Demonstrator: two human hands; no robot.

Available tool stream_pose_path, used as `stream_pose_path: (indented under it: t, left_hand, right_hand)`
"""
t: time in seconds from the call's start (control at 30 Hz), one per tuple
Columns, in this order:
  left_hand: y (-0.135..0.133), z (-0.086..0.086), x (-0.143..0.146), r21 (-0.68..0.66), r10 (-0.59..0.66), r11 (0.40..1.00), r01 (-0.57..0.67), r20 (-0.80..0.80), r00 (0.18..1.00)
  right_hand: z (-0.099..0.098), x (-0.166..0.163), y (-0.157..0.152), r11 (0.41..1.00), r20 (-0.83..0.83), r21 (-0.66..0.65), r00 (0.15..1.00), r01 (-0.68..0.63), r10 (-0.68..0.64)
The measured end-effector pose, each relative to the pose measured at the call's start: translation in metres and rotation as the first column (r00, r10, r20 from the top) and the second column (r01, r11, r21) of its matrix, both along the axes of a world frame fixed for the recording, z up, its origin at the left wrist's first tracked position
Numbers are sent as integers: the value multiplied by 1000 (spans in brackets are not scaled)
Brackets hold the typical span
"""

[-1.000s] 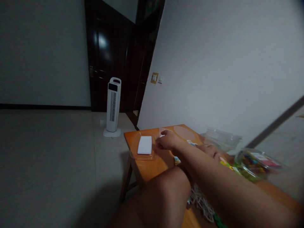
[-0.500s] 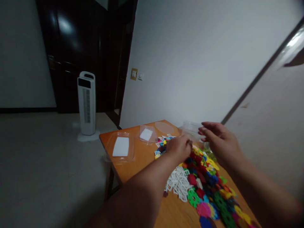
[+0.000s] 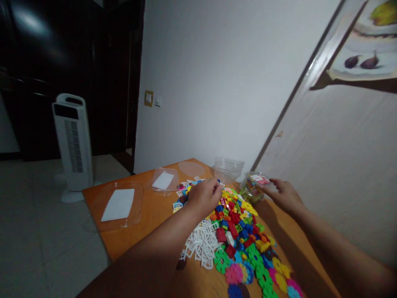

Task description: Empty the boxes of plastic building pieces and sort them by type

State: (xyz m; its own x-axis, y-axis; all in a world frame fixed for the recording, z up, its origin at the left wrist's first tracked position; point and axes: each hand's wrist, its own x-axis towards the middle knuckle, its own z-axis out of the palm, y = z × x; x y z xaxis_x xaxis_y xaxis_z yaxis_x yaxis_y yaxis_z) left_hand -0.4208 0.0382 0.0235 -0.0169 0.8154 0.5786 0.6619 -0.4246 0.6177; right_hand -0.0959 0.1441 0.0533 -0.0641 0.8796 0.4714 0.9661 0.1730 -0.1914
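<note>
My left hand [image 3: 204,195] is closed above the far part of a heap of colored plastic building blocks [image 3: 232,223]; its fingertips are turned away, so I cannot make out what they hold. My right hand [image 3: 287,198] is at the right side of a clear plastic tub [image 3: 252,192], thumb and fingers closed at its rim. The tub has a red and white label and small colored pieces inside. White lattice pieces [image 3: 203,244] lie nearest my left forearm, and green notched discs [image 3: 222,260] lie at the heap's near end.
On the wooden table [image 3: 149,231] are clear lids with white papers [image 3: 118,205] at the left, a round clear lid [image 3: 191,168] and stacked clear tubs [image 3: 228,167] at the back. Walls border the far and right sides. A white tower fan [image 3: 72,145] stands on the floor.
My right hand has lowered from beside the stacked clear tubs to the labelled tub's rim. My left hand stays closed over the heap. The view has turned right.
</note>
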Motion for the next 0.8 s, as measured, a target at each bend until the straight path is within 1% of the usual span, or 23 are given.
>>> stream_pose_path:
  t: [0.03,0.1,0.17,0.2,0.33,0.43,0.5,0.53,0.57,0.6,0.63,0.67,0.73,0.77,0.8]
  left_hand:
    - [-1,0,0,3,-3,1000,3,-10,1000]
    - [-2,1,0,7,-8,1000,8,-30,1000]
    - [-2,1,1,7,-12,1000,12,-42,999]
    - [-3,1,1,7,-13,1000,13,-44,999]
    - [-2,0,1,32,-30,999,32,-43,999]
    - [0,-2,3,51,-71,996,71,9,997]
    - [2,-3,7,19,-125,992,124,138,983]
    - [3,-3,10,-13,-155,987,163,244,957]
    - [4,-2,12,-57,-179,975,214,372,911]
    - [3,-1,15,-102,-189,955,277,511,839]
    - [2,0,18,-139,-185,925,353,647,739]
    - [1,2,20,-158,-170,884,439,767,619]
    - [-5,6,22,-142,-114,776,614,926,359]
    - [-9,9,23,-108,-86,715,691,967,241]
    - [-12,11,23,-66,-64,654,754,988,142]
  right_hand:
    - [-1,-5,0,999,91,27,995,-31,29]
    - [-3,-14,-1,996,229,71,973,-46,29]
    - [-5,-18,-3,994,302,95,953,-53,22]
    - [-5,-18,-4,992,306,110,952,-57,20]
    - [-6,-12,-7,977,211,198,977,-74,32]
    - [-4,-5,-15,952,101,298,994,-73,45]
    - [-2,-5,-27,918,47,380,993,-117,107]
    - [0,-7,-35,895,30,419,988,-151,152]
    - [1,-11,-44,871,19,453,979,-189,203]
    - [3,-16,-54,847,13,480,968,-226,251]
    - [4,-23,-65,825,4,502,955,-259,297]
    - [5,-30,-76,805,1,517,941,-291,340]
    - [5,-48,-98,765,-3,543,910,-346,414]
    - [4,-57,-108,748,-2,549,894,-373,448]
    - [2,-66,-117,733,-7,552,877,-398,481]
